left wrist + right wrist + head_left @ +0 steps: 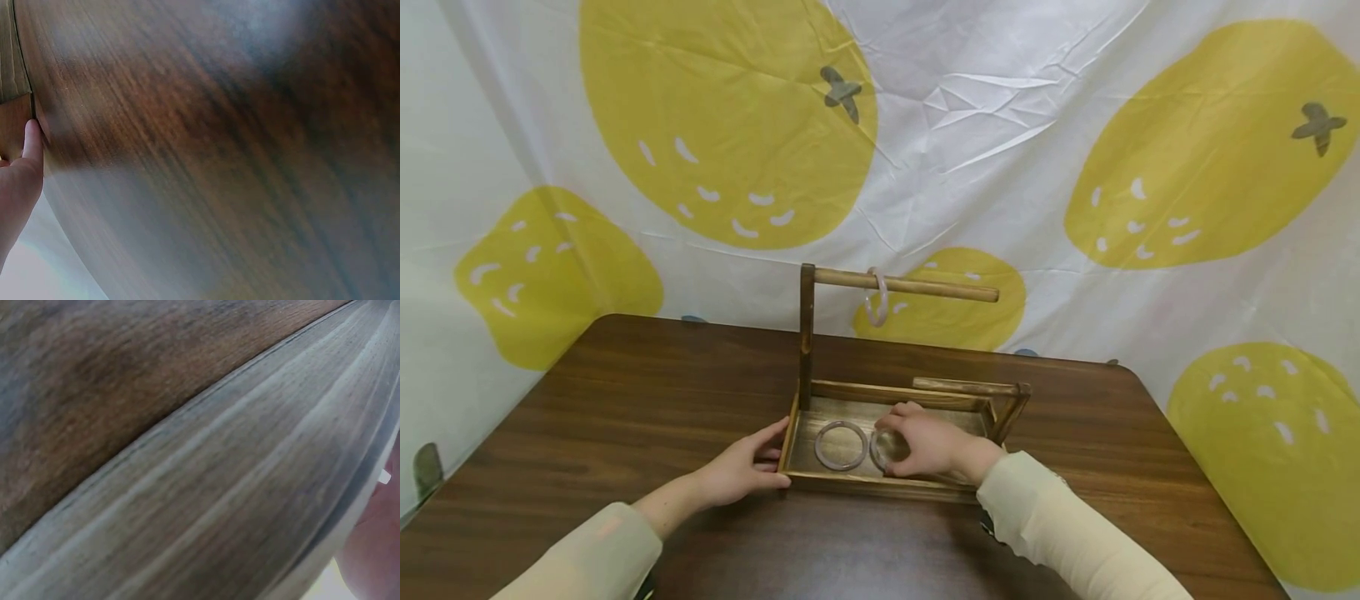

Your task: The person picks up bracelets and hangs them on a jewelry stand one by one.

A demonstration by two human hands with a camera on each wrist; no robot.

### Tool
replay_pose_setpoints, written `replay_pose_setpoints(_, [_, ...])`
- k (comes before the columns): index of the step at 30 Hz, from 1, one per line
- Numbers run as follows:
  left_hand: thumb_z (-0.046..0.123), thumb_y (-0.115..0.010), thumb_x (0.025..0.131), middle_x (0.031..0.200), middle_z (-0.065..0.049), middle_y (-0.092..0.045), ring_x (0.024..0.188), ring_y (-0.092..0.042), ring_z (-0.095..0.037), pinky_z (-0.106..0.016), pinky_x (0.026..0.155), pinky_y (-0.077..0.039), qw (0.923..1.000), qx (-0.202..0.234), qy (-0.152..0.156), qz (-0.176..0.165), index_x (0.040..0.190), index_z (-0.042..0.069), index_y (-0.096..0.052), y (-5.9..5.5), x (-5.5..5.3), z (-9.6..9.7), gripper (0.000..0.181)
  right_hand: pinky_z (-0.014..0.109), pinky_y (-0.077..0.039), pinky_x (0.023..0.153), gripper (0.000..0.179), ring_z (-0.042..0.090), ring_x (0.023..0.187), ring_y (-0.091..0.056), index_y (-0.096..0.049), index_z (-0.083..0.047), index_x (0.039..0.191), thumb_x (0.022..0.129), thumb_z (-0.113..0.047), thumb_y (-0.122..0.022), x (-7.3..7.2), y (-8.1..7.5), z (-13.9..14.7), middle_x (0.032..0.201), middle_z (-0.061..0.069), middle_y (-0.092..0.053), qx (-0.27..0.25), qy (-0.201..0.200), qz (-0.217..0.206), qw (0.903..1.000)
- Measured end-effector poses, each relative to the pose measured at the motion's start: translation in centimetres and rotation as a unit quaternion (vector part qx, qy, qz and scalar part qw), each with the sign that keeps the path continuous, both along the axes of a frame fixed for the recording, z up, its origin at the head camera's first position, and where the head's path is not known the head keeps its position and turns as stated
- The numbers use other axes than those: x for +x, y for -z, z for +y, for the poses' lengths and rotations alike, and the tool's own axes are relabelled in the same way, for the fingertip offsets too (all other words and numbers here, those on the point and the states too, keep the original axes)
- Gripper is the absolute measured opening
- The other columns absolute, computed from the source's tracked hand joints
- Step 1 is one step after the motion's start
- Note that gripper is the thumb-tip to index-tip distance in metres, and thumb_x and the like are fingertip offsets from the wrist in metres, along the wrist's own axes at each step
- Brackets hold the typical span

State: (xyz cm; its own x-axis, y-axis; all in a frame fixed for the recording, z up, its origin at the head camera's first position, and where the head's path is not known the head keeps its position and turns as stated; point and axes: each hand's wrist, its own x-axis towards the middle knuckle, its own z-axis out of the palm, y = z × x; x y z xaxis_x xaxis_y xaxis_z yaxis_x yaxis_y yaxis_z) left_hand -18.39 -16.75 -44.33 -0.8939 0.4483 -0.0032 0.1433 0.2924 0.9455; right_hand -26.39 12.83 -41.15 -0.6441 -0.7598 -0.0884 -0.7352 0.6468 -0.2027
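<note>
A wooden stand with a shallow tray sits on the table. My left hand rests against the tray's left end, thumb at the front corner and fingers along the side. In the left wrist view, a straight digit lies against the wood. Inside the tray, my right hand reaches over the front wall and holds a pale translucent bangle between thumb and fingers, partly hiding it. Just left of it, a second bangle lies flat. Another bangle hangs from the tall upper bar.
A lower, shorter bar extends leftward from a post at the tray's right end. A tall post rises at the left. The dark wood table meets a white curtain printed with yellow lemons behind.
</note>
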Motion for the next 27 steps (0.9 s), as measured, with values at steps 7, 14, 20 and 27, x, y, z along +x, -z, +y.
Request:
replay_pose_setpoints(7, [0.008,-0.070,0.082,0.141,-0.040,-0.024,0.119,-0.046,-0.048,-0.037,0.095,-0.052,1.0000,0.004,0.005,0.001,0.144,-0.013,-0.010,0.0,-0.1,0.1,0.089,0.037,-0.052,0.089,0.062,0.020,0.110,-0.051,-0.050,-0.013,0.132,0.079,-0.037,-0.071,0.1,-0.4,0.1,0.126,0.009,-0.050,-0.011,0.017,-0.025,0.9995])
replay_pose_setpoints(14, [0.008,-0.071,0.082,0.141,-0.041,-0.024,0.119,-0.046,-0.049,-0.036,0.095,-0.052,0.9999,0.009,0.008,0.005,0.144,-0.014,-0.010,0.0,-0.1,-0.1,0.089,0.037,-0.052,0.090,0.063,0.020,0.110,-0.052,-0.049,-0.014,0.133,0.079,-0.037,-0.070,0.5,-1.1,-0.1,0.125,0.007,-0.050,-0.032,0.024,-0.030,0.9987])
replay_pose_setpoints(20, [0.009,-0.071,0.082,0.141,-0.040,-0.024,0.119,-0.046,-0.049,-0.036,0.095,-0.052,0.9999,0.007,0.005,0.007,0.144,-0.014,-0.011,0.1,-0.2,-0.1,0.089,0.038,-0.052,0.090,0.063,0.020,0.109,-0.053,-0.050,-0.012,0.133,0.080,-0.038,-0.070,0.9,-1.8,-0.4,0.124,0.007,-0.052,-0.038,0.022,-0.026,0.9987])
replay_pose_setpoints(27, [0.010,-0.071,0.082,0.144,-0.040,-0.018,0.120,-0.046,-0.049,-0.037,0.095,-0.052,1.0000,0.000,0.004,-0.001,0.145,-0.012,-0.011,0.1,-0.2,0.0,0.090,0.037,-0.052,0.091,0.063,0.020,0.111,-0.053,-0.051,-0.012,0.132,0.078,-0.039,-0.070,1.1,-2.0,-0.5,0.123,0.006,-0.053,-0.048,0.010,-0.012,0.9987])
